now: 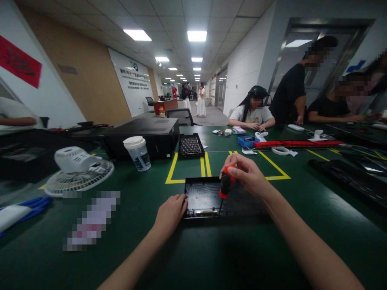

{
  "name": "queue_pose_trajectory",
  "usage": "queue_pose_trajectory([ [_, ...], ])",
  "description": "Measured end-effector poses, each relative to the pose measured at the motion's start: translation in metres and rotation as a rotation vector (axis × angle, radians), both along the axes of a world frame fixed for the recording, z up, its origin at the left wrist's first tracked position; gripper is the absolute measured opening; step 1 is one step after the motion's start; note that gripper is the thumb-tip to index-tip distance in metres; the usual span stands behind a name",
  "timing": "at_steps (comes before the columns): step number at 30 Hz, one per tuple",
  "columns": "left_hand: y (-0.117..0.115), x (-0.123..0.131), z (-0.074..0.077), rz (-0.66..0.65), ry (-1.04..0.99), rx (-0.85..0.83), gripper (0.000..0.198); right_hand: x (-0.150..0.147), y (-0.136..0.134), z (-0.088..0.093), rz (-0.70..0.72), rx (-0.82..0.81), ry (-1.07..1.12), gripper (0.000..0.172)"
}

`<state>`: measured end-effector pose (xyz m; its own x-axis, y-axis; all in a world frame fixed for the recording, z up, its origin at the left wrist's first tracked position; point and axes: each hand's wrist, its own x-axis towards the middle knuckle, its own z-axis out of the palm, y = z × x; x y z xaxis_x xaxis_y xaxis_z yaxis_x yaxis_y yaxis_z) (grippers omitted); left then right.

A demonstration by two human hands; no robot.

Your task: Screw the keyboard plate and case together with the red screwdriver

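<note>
A shallow black plastic casing (201, 195) lies flat on the green table in front of me, its raised rim and inner side facing up. My left hand (171, 210) grips the casing's left edge, fingertips over the rim. My right hand (248, 174) is closed around the handle of a red and black screwdriver (225, 184). The screwdriver points down, slightly tilted, and its shaft reaches the near inner edge of the casing. Whether its tip sits in a screw is too small to tell. My right hand and forearm hide the casing's right part.
Beyond the casing are yellow tape lines (207, 165) and a black tray of small dark parts (191, 146). To the left stand a lidded plastic cup (138, 155), a white fan (79, 171) and a large black box (142, 135). A blue bin (246, 141) and several people are across the table.
</note>
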<state>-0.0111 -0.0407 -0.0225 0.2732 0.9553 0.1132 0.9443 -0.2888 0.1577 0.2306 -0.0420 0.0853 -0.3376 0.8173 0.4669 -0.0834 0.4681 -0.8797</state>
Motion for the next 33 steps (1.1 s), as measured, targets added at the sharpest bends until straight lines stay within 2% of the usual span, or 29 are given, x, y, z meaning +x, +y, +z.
queue_pose_trajectory([
  [8, 0.002, -0.001, -0.004, -0.014, 0.004, 0.034, 0.032, -0.001, -0.001, 0.002, -0.069, 0.053, -0.032, 0.019],
  [25, 0.000, 0.001, -0.001, 0.006, -0.014, -0.014, 0.032, -0.005, -0.008, 0.011, -0.231, 0.128, -0.147, 0.023],
  [33, 0.000, 0.001, -0.002, -0.013, -0.013, 0.023, 0.032, -0.008, -0.011, 0.011, -0.296, 0.132, -0.165, 0.026],
])
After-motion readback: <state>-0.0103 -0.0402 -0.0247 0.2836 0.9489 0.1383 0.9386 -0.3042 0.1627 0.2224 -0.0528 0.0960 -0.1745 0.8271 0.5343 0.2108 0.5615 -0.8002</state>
